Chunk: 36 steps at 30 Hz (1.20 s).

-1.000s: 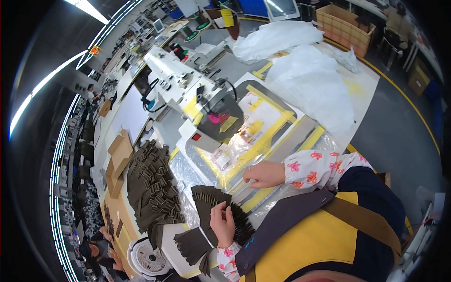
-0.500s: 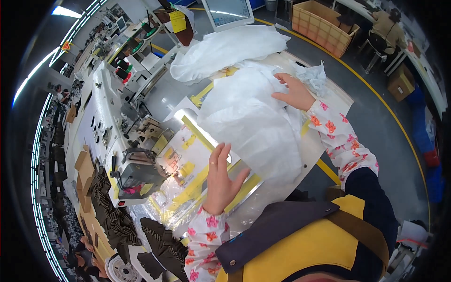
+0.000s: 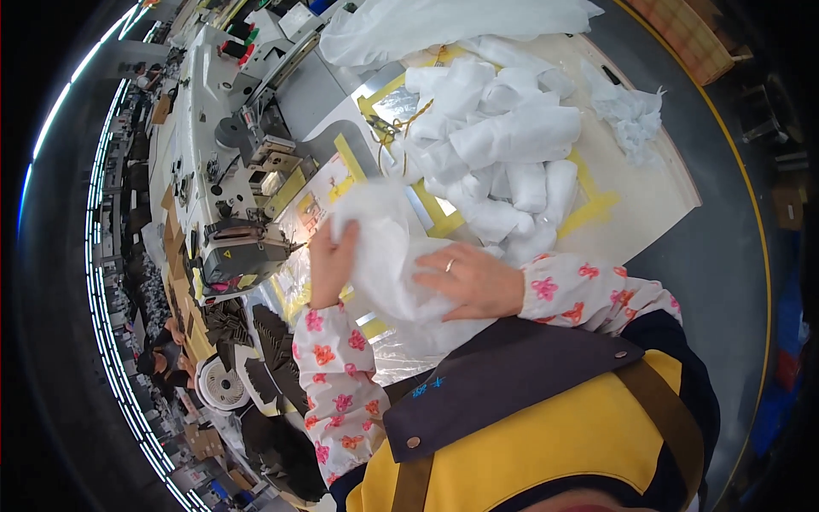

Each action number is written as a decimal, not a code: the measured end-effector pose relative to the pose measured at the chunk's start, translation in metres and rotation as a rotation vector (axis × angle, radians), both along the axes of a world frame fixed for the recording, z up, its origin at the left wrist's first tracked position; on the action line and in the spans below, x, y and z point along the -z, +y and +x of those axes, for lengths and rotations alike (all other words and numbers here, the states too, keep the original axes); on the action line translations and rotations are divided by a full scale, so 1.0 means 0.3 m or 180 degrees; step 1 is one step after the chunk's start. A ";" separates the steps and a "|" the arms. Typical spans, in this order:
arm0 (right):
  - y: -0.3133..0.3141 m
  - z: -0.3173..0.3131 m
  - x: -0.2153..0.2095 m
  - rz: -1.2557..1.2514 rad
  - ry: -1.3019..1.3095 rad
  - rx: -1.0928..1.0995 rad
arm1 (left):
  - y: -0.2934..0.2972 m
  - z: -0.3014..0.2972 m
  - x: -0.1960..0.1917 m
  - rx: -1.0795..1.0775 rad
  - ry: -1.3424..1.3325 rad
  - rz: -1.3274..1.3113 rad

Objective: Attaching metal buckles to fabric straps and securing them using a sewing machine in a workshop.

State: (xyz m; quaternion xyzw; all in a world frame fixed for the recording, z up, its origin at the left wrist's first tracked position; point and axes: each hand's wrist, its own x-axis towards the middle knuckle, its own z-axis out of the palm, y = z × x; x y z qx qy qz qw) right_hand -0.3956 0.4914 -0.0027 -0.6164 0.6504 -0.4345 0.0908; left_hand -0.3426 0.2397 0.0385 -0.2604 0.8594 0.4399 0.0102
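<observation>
A thin white cloth (image 3: 375, 256), partly blurred, hangs bunched between my hands, close to my apron. My left hand (image 3: 331, 260) closes on its left edge, thumb toward me. From the right, my right hand (image 3: 473, 282), with a ring on one finger, grips the cloth's near right side with bent fingers. Beyond the hands lies a loose heap of rolled white cloth bundles (image 3: 516, 136) on the table. At the heap's left edge lie a yellow cord (image 3: 415, 115) and a dark tool, its kind unclear.
A sewing machine (image 3: 226, 205) stands on the left, its head near my left hand. Ribbed dark fabric pieces (image 3: 277, 341) and a white fan (image 3: 223, 382) sit at lower left. A large white sheet (image 3: 461, 26) lies at the back; a crumpled pale sheet (image 3: 627, 115) rests right.
The broad white cloth over the heap has come off it and toward me, now bunched in both hands. Rolled bundles show where it lay. My right hand has moved down and left. The view has shifted.
</observation>
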 end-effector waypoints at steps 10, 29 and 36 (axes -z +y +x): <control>-0.018 -0.003 0.121 0.1164 -0.1791 -0.0963 | 0.012 0.325 -0.488 -0.1580 0.3128 -0.0241; 0.385 -0.534 -0.307 0.0056 -0.1908 0.1010 | 0.213 -0.090 0.038 0.1881 0.0591 -0.1019; 0.603 -0.690 -0.208 0.1717 -0.0728 0.1424 | 0.047 -0.034 -0.026 0.0351 0.0117 -0.0305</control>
